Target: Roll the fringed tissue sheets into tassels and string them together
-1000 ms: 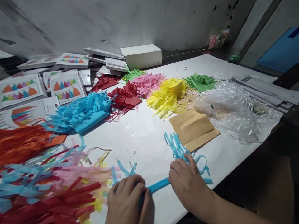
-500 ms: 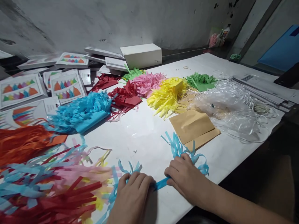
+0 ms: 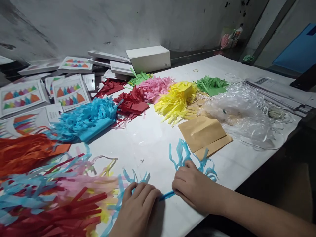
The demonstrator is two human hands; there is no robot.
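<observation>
A blue tissue paper tassel (image 3: 167, 195) lies low over the table's front, its middle drawn into a narrow twisted band between my hands. My left hand (image 3: 140, 200) is closed on one side of it, with cut strips fanning out beyond the fingers. On the other side, my right hand (image 3: 191, 186) grips the band's far end, and loose curled strips spread above the knuckles. Both sets of fingertips are partly hidden beneath the hands. Left of my left hand lies a heap of red, pink, yellow and light blue fringed tassels (image 3: 61, 200).
Orange (image 3: 24, 151), blue (image 3: 86, 117), red (image 3: 133, 102), pink (image 3: 156, 88), yellow (image 3: 176, 100) and green fringe bundles (image 3: 212, 86) line the white-covered table. Brown paper pieces (image 3: 202, 131) and clear plastic with strings (image 3: 237, 112) lie right. Printed packs (image 3: 71, 92) and a white box (image 3: 149, 59) stand behind.
The blue band between my hands has become thinner and more tightly twisted. My right hand has shifted slightly left, and the strips above it have moved.
</observation>
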